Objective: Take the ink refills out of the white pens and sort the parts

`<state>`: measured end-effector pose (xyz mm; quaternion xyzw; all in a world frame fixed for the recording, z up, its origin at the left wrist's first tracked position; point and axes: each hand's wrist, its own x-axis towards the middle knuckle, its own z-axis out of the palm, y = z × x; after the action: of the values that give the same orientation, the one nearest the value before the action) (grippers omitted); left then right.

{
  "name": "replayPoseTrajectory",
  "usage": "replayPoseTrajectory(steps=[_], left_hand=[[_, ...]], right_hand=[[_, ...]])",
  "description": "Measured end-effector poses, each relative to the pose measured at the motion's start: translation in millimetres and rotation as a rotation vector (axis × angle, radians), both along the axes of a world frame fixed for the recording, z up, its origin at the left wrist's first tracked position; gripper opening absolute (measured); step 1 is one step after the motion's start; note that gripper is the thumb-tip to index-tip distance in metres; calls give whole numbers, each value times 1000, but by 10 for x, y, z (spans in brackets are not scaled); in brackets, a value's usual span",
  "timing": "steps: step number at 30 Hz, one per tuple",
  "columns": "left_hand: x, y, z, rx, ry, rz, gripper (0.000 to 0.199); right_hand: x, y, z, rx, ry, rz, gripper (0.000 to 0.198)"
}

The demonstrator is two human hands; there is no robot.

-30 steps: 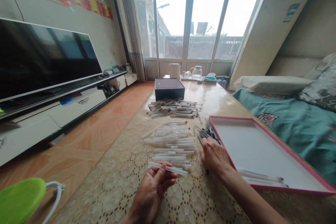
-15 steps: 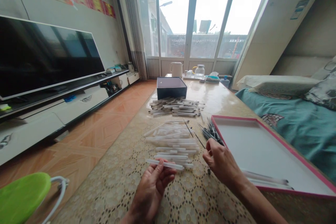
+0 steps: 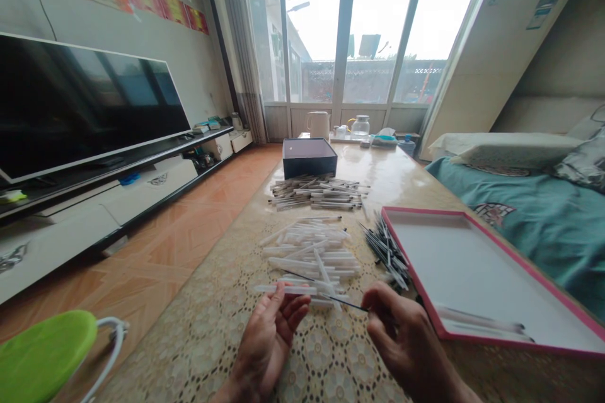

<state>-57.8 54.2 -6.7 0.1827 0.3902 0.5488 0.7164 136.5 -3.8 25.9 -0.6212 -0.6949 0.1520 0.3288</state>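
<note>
My left hand (image 3: 265,334) pinches a translucent white pen barrel (image 3: 297,290) between thumb and fingers, lying nearly level. My right hand (image 3: 401,330) is closed on a thin dark pen refill (image 3: 348,304), whose tip points left toward the barrel's right end; I cannot tell whether it has entered. Beyond the left hand lies a loose heap of clear pen barrels (image 3: 307,242). A bundle of dark refills (image 3: 385,245) rests past the right hand, against the pink-edged tray (image 3: 425,277).
Several pens (image 3: 482,318) lie in the tray's near end. Farther off, a pile of pens with dark ends (image 3: 326,194) sits before a dark blue box (image 3: 309,167). A kettle (image 3: 317,124) and glass jar (image 3: 361,127) stand at the table's far end. A green stool (image 3: 47,352) is at left.
My right hand has come away from near the refill bundle with a dark refill, now held toward the barrel. My left hand, still holding a barrel, has shifted slightly left.
</note>
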Motion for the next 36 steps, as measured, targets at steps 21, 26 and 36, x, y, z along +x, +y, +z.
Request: replayPoseTrajectory(steps=[21, 26, 36], left_hand=[[30, -81, 51, 105, 39, -85, 12], [100, -151, 79, 163, 36, -272, 11], [-23, -34, 31, -107, -186, -95, 15]], right_hand=[[-32, 25, -67, 3, 8, 68, 10], [-157, 9, -36, -8, 154, 128, 4], [340, 177, -89, -79, 328, -114, 27]])
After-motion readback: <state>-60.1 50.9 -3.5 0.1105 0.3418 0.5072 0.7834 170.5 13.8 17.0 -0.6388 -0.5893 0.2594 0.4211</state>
